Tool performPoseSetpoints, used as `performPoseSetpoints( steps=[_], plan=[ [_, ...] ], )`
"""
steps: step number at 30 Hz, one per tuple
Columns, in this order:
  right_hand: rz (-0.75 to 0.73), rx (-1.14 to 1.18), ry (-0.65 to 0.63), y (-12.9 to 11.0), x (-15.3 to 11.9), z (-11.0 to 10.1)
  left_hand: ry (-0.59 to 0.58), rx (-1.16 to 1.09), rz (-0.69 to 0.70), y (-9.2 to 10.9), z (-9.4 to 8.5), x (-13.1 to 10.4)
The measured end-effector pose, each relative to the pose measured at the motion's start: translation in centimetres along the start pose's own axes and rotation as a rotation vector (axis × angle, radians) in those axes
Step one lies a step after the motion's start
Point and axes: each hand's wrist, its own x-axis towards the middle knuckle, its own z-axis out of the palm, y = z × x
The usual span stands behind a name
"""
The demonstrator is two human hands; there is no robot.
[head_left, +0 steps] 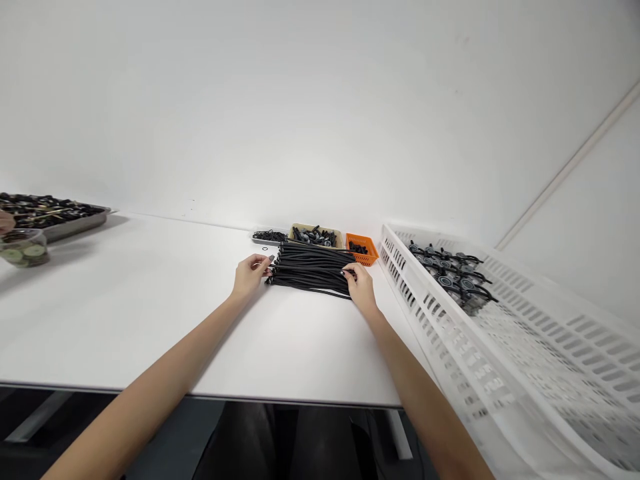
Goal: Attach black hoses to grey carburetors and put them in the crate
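A flat bundle of long black tubes (313,267) lies side by side on the white table, its left ends carrying small shiny fittings. My left hand (251,272) is at those left ends, thumb and fingers pinched around the end of a tube. At the other end, my right hand (359,283) has its fingers closed on the right end of a tube. Whether each tube end is lifted off the bundle, I cannot tell. Just behind the bundle's left end a small black ring (265,249) rests on the table.
Along the wall stand a shallow tray of thin black rings (270,236), a yellowish basket (337,235) of dark parts and an orange basket (373,252). A white crate (450,333) with several grey-black assemblies borders the right. Far left are a metal tray (80,225), a plastic cup (25,250) and another person's hand (6,222).
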Motion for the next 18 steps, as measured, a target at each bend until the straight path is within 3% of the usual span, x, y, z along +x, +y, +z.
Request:
performPoseSetpoints(
  steps=[18],
  plan=[
    [-0.002,-0.002,-0.031,0.15,0.01,0.17,0.016,0.04,0.01,-0.12,-0.08,0.02]
  ],
)
